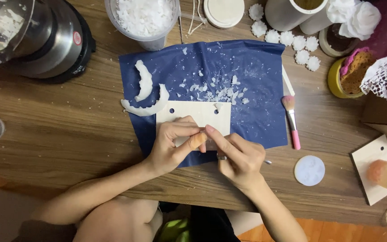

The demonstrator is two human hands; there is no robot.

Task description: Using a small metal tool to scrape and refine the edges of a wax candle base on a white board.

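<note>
Near the wooden bench's (68,134) front edge, both hands – left hand (172,145), right hand (237,157) – pinch a small translucent piece (210,144) over the pale wooden tag (193,117) on the dark blue sheet (256,89) – best held steady, fingers close.

Our two bare hands meet, fingertips together, at the middle of the view.

Our left hand (172,145) curls inward, its thumb stretched toward the right hand (237,157), whose forefinger points up to meet it; a dark ring sits on one right finger. Both bare forearms angle in from below, wrists bent.
</note>
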